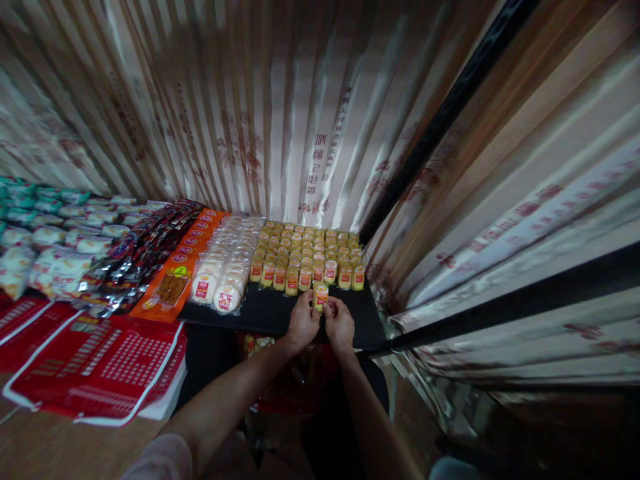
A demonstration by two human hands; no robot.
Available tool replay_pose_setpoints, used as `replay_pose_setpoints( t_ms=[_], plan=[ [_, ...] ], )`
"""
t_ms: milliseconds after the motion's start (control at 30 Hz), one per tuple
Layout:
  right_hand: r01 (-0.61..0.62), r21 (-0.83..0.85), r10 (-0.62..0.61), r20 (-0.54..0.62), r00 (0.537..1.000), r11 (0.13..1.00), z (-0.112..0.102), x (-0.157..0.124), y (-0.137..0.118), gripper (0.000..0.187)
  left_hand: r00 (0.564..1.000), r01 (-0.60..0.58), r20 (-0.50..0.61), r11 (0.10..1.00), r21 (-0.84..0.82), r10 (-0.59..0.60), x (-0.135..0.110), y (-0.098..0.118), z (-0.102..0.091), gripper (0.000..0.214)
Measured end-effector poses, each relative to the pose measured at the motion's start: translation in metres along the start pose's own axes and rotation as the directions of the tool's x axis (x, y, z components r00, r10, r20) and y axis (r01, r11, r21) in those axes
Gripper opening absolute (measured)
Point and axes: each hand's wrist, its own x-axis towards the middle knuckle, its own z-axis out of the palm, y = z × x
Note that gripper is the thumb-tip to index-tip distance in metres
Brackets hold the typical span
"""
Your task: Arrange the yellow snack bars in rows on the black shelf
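My left hand (302,323) and my right hand (340,324) meet over the black table top (273,312), both pinching one small yellow snack packet with a red label (321,295). The packet stands upright just in front of the rows of like yellow packets (306,253) that fill the back of the table. Fingers of both hands are closed round its sides.
Left of the yellow packets lie clear bags of round white cakes (226,267), orange flat packs (184,267), dark red wrapped packs (140,250) and green-white bags (45,227). Red printed bags (100,367) are stacked at front left. Striped wrapped panels (310,120) wall in the back and right.
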Motion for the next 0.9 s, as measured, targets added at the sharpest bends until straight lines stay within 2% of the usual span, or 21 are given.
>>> replay_pose_setpoints(
  t_ms=[133, 367, 667, 767, 900],
  plan=[
    [0.017, 0.044, -0.016, -0.034, 0.999, 0.999, 0.008, 0.006, 0.0, 0.034, 0.999, -0.054, -0.002, 0.994, 0.1, 0.054, 0.002, 0.0, 0.0, 0.044],
    [0.004, 0.051, 0.001, -0.092, 0.996, 0.999, 0.015, 0.02, -0.004, 0.032, 0.995, -0.09, 0.052, 0.966, 0.241, 0.08, 0.012, 0.005, -0.002, 0.05],
    [-0.005, 0.097, 0.017, -0.124, 0.992, 0.995, 0.024, 0.025, -0.003, 0.029, 0.993, -0.107, 0.073, 0.96, 0.259, 0.091, 0.014, 0.002, -0.001, 0.05],
    [0.001, 0.094, 0.01, -0.118, 0.993, 0.996, 0.026, 0.026, -0.003, 0.028, 0.991, -0.13, 0.06, 0.954, 0.269, 0.118, 0.013, -0.001, 0.0, 0.052],
    [0.003, 0.044, 0.003, -0.122, 0.993, 0.999, 0.028, 0.026, -0.004, 0.026, 0.984, -0.172, 0.095, 0.941, 0.293, 0.15, 0.011, -0.004, 0.0, 0.053]
  ],
)
